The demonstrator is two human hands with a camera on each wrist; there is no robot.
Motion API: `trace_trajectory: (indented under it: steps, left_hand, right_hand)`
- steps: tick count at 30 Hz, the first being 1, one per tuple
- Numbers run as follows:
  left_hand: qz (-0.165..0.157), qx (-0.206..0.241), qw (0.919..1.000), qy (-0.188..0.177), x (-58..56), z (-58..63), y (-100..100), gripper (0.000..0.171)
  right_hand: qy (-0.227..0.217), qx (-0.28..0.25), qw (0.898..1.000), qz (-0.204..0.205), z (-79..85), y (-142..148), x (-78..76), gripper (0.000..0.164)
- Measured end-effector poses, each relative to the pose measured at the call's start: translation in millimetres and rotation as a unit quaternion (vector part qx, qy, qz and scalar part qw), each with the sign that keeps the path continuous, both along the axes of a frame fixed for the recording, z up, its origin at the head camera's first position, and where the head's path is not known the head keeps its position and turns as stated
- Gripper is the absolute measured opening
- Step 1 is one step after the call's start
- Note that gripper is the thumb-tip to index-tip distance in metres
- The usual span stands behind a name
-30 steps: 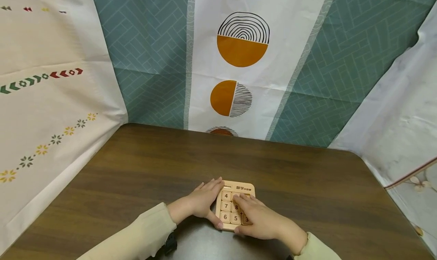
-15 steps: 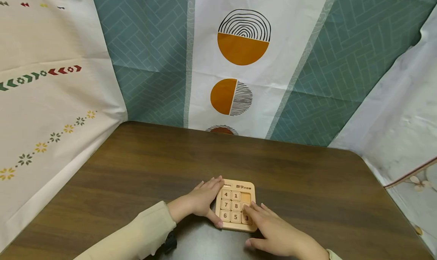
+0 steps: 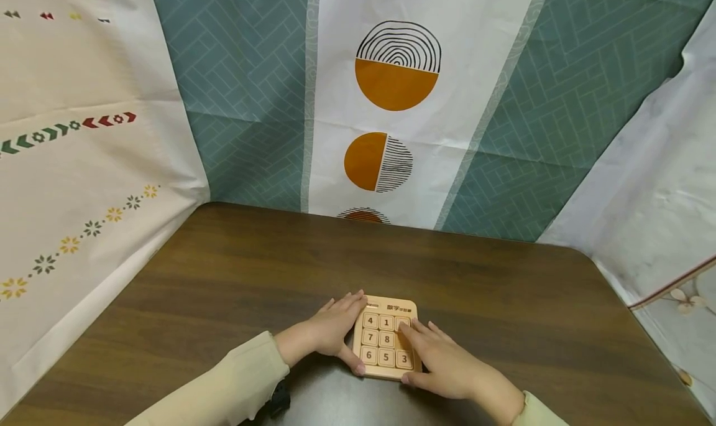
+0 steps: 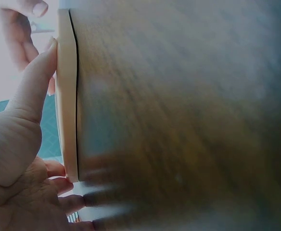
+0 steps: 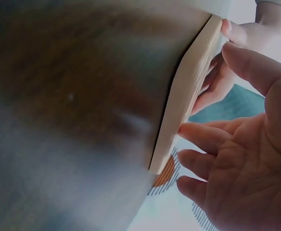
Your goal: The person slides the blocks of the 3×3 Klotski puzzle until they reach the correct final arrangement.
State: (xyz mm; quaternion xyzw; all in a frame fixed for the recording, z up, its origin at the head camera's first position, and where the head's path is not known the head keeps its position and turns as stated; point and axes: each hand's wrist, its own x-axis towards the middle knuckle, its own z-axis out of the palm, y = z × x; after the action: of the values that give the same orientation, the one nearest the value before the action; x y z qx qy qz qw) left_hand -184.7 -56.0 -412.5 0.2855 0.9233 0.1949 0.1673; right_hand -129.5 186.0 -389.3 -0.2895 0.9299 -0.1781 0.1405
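Note:
A wooden number slide puzzle (image 3: 383, 372) lies flat on the dark table, its tiles set in a square frame. My left hand (image 3: 334, 328) holds its left side, thumb at the near corner and fingers at the far one; the left wrist view shows that thumb against the board's edge. My right hand (image 3: 444, 365) reaches in from the right. Its index fingertip rests on the top-right tile (image 3: 402, 321) and partly hides that tile's number. Below that finger, the bare orange slot (image 3: 401, 342) shows at the right of the middle row. Tiles 4, 1, 7, 8, 6, 5 and 3 are readable.
The brown wood-grain table (image 3: 268, 252) stretches out beyond the puzzle. A teal and white patterned cloth (image 3: 246, 102) hangs behind it, with pale cloths (image 3: 84, 177) at either side. A dark wrist strap (image 3: 278, 400) shows under the left sleeve.
The tile under the right index finger has slid from the middle row up to the top-right corner, so the gap sits one row lower. My left hand stays in place.

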Motion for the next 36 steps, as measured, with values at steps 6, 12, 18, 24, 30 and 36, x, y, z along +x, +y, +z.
trace_trajectory:
  steps: [6,12,18,24,30,36]
  left_hand:
    - [-0.002,-0.003,1.0000,0.006,-0.5,0.9,1,0.123]
    - [0.000,-0.005,0.9999,0.009,-2.1,2.0,0,0.123]
    - [0.001,-0.005,1.0000,0.008,-2.5,-1.5,0,0.124]
    - [-0.002,-0.006,1.0000,0.004,-0.5,-4.7,1,0.123]
    - [0.000,-0.009,0.9999,0.006,0.3,-4.4,1,0.123]
    - [0.002,-0.007,1.0000,0.003,0.1,-2.2,1,0.123]
  right_hand:
    - [0.012,0.006,1.000,0.005,3.2,2,14.4,0.079]
    - [-0.029,0.034,0.999,0.023,1.4,5,32.8,0.080]
    - [-0.015,0.039,0.999,0.025,-4.1,6,33.3,0.080]
    - [0.012,0.045,0.999,0.018,-3.8,3,25.6,0.081]
    - [0.023,0.045,0.998,0.026,-1.3,-6,25.1,0.080]
    - [0.021,0.034,0.998,0.055,-2.2,-13,29.4,0.077]
